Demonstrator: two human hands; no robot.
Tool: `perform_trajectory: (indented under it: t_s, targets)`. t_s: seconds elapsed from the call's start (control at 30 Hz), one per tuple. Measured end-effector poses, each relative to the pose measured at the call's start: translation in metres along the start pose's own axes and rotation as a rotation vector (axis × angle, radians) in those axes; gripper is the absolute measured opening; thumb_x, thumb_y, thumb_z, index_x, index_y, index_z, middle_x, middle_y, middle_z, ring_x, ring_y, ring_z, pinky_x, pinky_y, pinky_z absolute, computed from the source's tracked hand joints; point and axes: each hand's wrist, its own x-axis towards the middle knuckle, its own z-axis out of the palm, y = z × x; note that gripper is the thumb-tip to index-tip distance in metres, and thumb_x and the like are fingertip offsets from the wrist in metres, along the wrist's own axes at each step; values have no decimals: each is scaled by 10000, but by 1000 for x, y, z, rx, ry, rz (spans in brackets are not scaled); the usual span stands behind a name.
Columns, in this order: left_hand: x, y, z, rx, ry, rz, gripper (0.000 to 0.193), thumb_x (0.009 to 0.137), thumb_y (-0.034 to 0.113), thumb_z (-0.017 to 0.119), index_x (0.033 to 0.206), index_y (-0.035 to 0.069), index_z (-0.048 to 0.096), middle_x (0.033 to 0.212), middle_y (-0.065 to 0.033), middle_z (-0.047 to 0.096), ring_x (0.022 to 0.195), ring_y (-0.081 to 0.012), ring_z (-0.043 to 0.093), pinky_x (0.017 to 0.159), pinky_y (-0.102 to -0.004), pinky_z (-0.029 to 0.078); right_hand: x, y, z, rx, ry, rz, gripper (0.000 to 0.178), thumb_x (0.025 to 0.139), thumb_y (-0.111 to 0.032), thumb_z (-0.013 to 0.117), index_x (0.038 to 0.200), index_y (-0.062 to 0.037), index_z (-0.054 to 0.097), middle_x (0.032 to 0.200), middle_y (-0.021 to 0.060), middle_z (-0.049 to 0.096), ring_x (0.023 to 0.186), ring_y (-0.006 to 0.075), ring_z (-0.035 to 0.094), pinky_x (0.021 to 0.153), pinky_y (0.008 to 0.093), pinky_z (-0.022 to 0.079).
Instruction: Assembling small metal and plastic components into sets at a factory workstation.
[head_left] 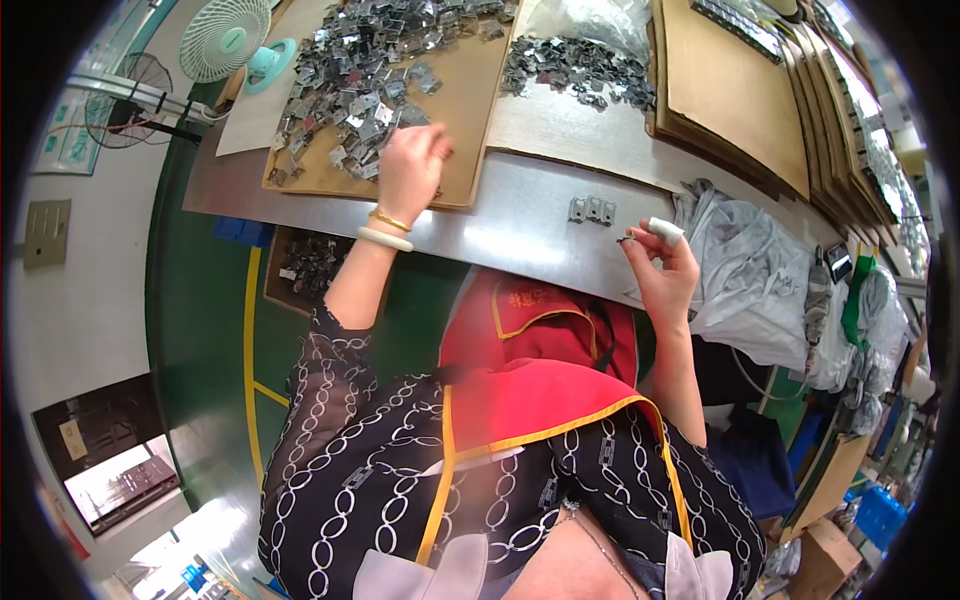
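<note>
Your right hand [665, 262] pinches a small dark metal piece [626, 239] just near-right of three silvery rectangular metal pieces [594, 210] rowed left to right, while your left hand [412, 168], its grip unclear, is farther off.

I can't make out the small piece [627, 239] in the right grip [666, 276]; it's too tiny. The upper edge crops the metal pile [345, 75], and blur smears the red apron [540, 395].

A green floor [200, 350] with yellow lines [248, 340] lies between a pale wall [95, 320] and a metal-topped table [500, 215].
</note>
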Motion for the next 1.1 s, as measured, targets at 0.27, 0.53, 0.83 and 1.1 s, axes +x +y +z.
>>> perform_trajectory:
  t_s: [0.27,0.53,0.83,1.1]
  targets:
    - [15,53,-4,-944,-490,-581,415,999,96,607,1400,14,538,1106,-68,659,946,-167,692,814,-286,593,6,19,-16,90,20,365,376,894,-21,768,1241,28,631,1001,124,764,934,131,709,820,243,543]
    - [-15,132,28,-697,-331,-81,336,802,7,743,1127,11,661,989,-129,715,821,-214,713,758,-329,583,16,-10,9,101,10,361,357,893,-40,776,1221,11,644,979,113,767,877,125,708,801,249,548]
    - [-34,158,44,-643,-106,25,297,757,10,746,1039,51,663,1042,-106,736,900,-279,695,792,-368,574,15,-34,38,11,194,-61,359,876,-5,795,1205,7,652,981,57,768,775,42,628,692,208,500]
    - [-43,163,55,-631,-43,50,265,745,19,762,985,47,653,1060,-109,736,908,-277,684,793,-382,576,10,-40,44,-156,195,-177,397,809,-28,830,1172,-33,669,1001,67,780,737,80,645,691,245,512]
